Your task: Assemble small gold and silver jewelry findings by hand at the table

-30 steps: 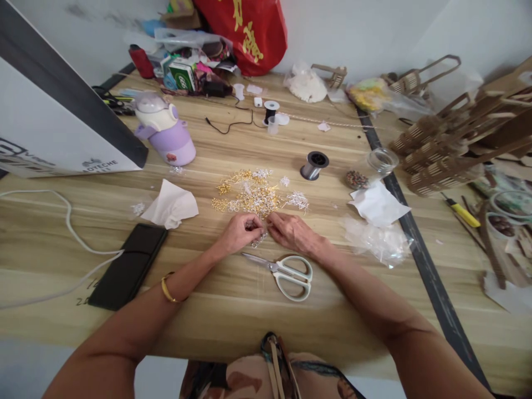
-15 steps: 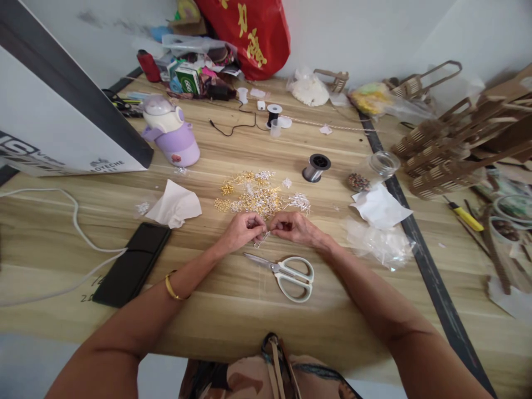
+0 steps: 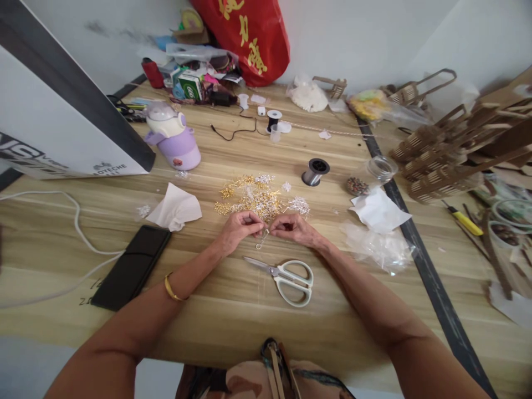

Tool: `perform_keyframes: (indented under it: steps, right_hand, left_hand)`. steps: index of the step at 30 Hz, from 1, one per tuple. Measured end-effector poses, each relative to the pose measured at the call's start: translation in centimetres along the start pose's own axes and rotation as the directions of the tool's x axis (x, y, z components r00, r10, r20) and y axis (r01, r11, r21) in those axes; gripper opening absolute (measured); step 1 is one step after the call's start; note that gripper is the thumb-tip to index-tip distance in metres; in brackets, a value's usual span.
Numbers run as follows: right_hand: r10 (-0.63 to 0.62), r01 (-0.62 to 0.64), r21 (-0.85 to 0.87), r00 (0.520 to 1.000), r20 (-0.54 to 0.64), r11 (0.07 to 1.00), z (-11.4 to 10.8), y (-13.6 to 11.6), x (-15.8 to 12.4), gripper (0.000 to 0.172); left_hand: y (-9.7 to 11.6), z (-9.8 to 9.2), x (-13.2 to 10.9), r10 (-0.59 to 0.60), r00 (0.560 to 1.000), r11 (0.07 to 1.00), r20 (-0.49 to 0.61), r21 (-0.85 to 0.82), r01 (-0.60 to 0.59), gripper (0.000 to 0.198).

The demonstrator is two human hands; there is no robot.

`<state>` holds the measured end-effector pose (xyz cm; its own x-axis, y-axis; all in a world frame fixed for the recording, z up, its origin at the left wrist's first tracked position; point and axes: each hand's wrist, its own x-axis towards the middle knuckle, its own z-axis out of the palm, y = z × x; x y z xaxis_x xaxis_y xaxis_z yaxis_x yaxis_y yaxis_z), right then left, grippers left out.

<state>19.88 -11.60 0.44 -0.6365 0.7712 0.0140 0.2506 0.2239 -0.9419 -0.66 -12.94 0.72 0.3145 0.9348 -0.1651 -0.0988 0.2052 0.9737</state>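
My left hand (image 3: 236,228) and my right hand (image 3: 294,228) meet fingertip to fingertip over the wooden table (image 3: 233,310). Both are pinched shut on a small silver chain piece (image 3: 261,239) that dangles between them. Just beyond the hands lies a heap of gold and silver jewellery findings (image 3: 251,198). White-handled scissors (image 3: 285,275) lie on the table just in front of my hands. A gold bangle (image 3: 171,289) is on my left wrist.
A black phone (image 3: 131,266) with a white cable and a crumpled tissue (image 3: 175,208) lie at left. A purple bottle (image 3: 173,138), a wire spool (image 3: 315,170), a bead dish (image 3: 357,185), a plastic bag (image 3: 380,243) and wooden baskets (image 3: 444,149) stand around. Clutter and a red bag (image 3: 249,39) line the far wall.
My hands have lifted slightly off the table, so the chain piece now hangs free between the fingertips. The camera has tilted a little; nothing else has moved.
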Motion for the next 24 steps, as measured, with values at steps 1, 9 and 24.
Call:
perform_keyframes:
  steps: [1,9,24]
  right_hand:
    - [0.000,0.000,-0.002,1.000,0.002,1.000,0.00,0.05,0.03,0.023]
    - [0.000,0.000,-0.020,1.000,0.022,1.000,-0.15,0.20,0.10,0.021]
    - [0.027,-0.027,0.010,0.999,0.026,1.000,-0.26,0.04,0.02,0.019]
  left_hand:
    - [-0.06,-0.03,0.02,0.001,1.000,1.000,-0.002,-0.018,-0.001,0.019]
    - [-0.11,-0.11,0.03,-0.020,1.000,0.999,0.004,-0.041,0.020,0.019]
    - [-0.07,-0.21,-0.02,-0.016,1.000,0.999,0.026,-0.030,0.017,0.023]
